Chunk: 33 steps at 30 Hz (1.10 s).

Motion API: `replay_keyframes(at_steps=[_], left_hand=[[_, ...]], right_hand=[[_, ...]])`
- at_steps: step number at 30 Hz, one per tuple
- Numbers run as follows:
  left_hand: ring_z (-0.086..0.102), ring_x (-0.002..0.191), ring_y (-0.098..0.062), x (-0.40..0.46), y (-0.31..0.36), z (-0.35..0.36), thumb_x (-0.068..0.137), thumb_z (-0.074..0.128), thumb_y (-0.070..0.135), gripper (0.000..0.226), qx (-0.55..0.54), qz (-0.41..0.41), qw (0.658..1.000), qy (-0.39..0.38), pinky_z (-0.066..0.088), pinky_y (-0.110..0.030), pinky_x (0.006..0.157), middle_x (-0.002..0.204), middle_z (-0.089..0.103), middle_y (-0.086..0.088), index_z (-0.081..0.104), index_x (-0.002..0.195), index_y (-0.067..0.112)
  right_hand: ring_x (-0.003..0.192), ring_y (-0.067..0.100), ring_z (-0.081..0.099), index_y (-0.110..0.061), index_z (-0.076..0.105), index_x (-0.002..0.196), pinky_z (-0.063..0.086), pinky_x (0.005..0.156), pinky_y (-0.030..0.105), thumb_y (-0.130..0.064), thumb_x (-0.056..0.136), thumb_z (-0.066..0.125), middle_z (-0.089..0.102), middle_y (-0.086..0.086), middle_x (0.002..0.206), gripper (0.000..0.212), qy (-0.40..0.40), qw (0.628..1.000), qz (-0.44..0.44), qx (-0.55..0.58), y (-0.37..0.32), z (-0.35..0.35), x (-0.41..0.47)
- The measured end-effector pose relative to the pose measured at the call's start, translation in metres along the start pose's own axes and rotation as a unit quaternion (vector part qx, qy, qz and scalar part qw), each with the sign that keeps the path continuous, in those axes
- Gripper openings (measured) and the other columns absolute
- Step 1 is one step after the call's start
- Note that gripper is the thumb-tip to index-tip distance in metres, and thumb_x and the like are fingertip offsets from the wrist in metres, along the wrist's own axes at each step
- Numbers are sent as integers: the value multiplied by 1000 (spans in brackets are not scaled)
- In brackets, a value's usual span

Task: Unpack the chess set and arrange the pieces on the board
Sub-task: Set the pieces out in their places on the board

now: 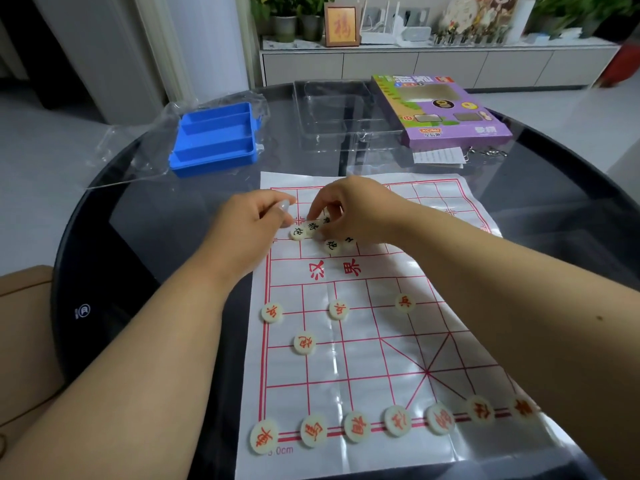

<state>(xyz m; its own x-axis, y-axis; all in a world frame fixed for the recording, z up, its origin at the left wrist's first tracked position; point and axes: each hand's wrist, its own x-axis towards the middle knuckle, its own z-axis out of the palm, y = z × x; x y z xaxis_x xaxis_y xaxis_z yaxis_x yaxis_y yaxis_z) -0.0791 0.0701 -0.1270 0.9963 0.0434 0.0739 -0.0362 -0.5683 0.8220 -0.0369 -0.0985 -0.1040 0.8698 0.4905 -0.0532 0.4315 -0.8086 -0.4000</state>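
A white chess board sheet [381, 341] with red lines lies on the dark round table [156, 237]. Red-lettered pieces stand on its near half: a back row [356, 426], three soldiers [271, 312] and one cannon [304, 342]. Black-lettered pieces [297, 232] cluster on the far half. My right hand [360, 213] reaches over that cluster and pinches one black piece [325, 220] with its fingertips. Just left of the cluster, my left hand [256, 223] hovers with its fingers curled; what they hold is hidden.
A blue compartment tray [214, 136] sits on a clear plastic bag [138, 150] at the far left. Behind the board are a clear plastic insert [332, 116], the purple game box [440, 109] and a paper slip [438, 155]. A tan seat [24, 306] is at left.
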Motion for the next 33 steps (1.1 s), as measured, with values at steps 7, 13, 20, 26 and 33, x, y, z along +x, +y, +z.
replay_keyframes(at_steps=[7, 13, 20, 26, 33], left_hand=[[68, 74, -11, 2, -5, -1, 98, 47, 32, 26, -11, -7, 1000, -17, 56, -22, 54, 95, 62, 19, 64, 116, 24], [69, 73, -10, 1, -5, -1, 97, 48, 33, 21, -24, -6, 999, -28, 54, -19, 51, 97, 65, 12, 61, 114, 31], [68, 73, -9, 3, -5, -1, 97, 48, 34, 17, -16, -14, 999, -31, 51, -16, 48, 97, 62, 15, 60, 109, 34], [66, 77, -10, 4, -4, 0, 96, 48, 34, 22, 4, -15, 1000, -27, 54, -21, 54, 103, 61, 13, 62, 113, 32], [65, 76, -9, 4, -5, 0, 97, 48, 33, 24, 4, -16, 1000, -22, 50, -17, 50, 102, 61, 13, 63, 115, 30]], right_hand=[[64, 8, 51, -16, 67, 107, 41, 52, 16, -27, 85, 67, 56, -7, 81, 24, 116, 988, 41, 90, 28, -32, -2], [63, 4, 48, -12, 69, 106, 40, 55, 16, -22, 85, 68, 59, -5, 80, 23, 150, 979, 116, 75, 68, -48, 4], [75, 14, 53, -21, 70, 106, 40, 64, 22, -21, 84, 70, 61, -3, 89, 22, 102, 981, 161, 18, 72, -29, 22], [82, 14, 55, -20, 68, 115, 42, 74, 22, -17, 87, 65, 66, 3, 111, 28, 66, 985, 155, 21, 67, -33, 23], [86, 12, 58, -16, 71, 107, 45, 77, 23, -22, 87, 66, 69, 2, 106, 22, 111, 976, 151, 110, 75, -44, 5]])
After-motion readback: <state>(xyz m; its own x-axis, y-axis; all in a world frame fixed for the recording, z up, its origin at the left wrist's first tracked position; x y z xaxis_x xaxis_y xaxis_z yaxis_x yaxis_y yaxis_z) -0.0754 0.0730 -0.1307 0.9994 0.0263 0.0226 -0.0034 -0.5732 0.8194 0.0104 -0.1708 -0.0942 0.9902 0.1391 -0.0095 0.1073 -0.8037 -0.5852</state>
